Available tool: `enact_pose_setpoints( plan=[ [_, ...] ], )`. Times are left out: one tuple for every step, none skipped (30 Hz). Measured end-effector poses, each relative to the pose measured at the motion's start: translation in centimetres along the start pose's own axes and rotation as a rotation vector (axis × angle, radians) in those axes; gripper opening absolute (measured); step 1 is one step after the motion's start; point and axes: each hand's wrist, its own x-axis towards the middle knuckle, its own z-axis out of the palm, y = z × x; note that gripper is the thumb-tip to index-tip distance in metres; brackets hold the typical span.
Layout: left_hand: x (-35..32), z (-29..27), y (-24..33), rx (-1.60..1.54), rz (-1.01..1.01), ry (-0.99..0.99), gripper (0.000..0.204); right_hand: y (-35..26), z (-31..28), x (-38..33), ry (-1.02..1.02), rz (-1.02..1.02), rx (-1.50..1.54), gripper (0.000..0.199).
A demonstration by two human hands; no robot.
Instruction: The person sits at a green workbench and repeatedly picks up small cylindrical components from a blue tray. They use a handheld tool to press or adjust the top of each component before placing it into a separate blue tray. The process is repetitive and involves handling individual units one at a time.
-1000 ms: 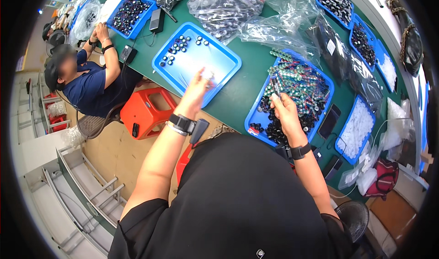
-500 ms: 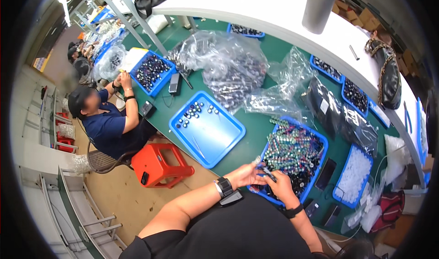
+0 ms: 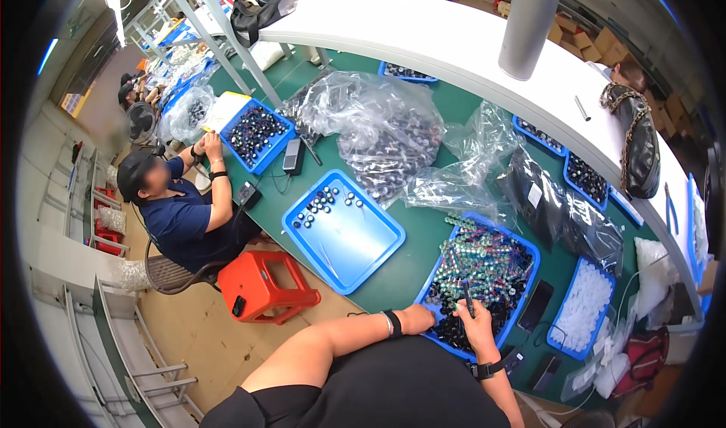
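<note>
My right hand (image 3: 479, 327) is closed round a slim dark pen-like tool (image 3: 470, 298), which points up over a blue tray (image 3: 535, 265). In that tray lie strands of green and multicoloured beads (image 3: 473, 250), with loose dark beads (image 3: 451, 328) near its front. At the tray's near left corner is my left hand (image 3: 417, 319), its fingers curled; whatever they hold is hidden. A second blue tray (image 3: 355, 277) to the left carries several dark round beads (image 3: 321, 198) and thin needle-like pieces.
Clear plastic bags of dark beads (image 3: 389, 144) and black bags (image 3: 541, 193) lie behind the trays. At right are a phone (image 3: 536, 305) and a tray of white pieces (image 3: 581, 307). A red stool (image 3: 265, 288) and a seated co-worker (image 3: 181, 209) are left.
My hands were together over the tray's near left edge. Now they are apart: the left has gone lower, the right slightly right with the dark tool. The view has tilted slightly up.
</note>
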Motion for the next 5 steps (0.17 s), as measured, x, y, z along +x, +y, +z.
enact_pose_setpoints(
  plan=[
    [-0.1, -0.2, 0.4, -0.015, 0.001, 0.002, 0.018, 0.0, -0.1, -0.1, 0.003, -0.001, 0.007, 0.016],
    [-0.2, -0.6, 0.7, -0.030, 0.002, 0.003, 0.017, 0.1, -0.1, 0.0, 0.008, -0.002, 0.014, 0.017],
    [-0.2, -1.2, 1.0, -0.019, -0.006, -0.050, 0.020, 0.6, -0.3, -0.1, 0.007, -0.002, -0.004, 0.018],
    [-0.1, -2.2, 1.2, -0.026, -0.072, -0.103, 0.021, 0.8, -0.4, 0.2, 0.021, -0.036, -0.006, 0.015],
    [0.0, -1.7, 0.7, -0.052, -0.091, -0.138, 0.026, 0.0, -0.5, 0.1, 0.001, -0.041, -0.036, 0.015]
  ],
)
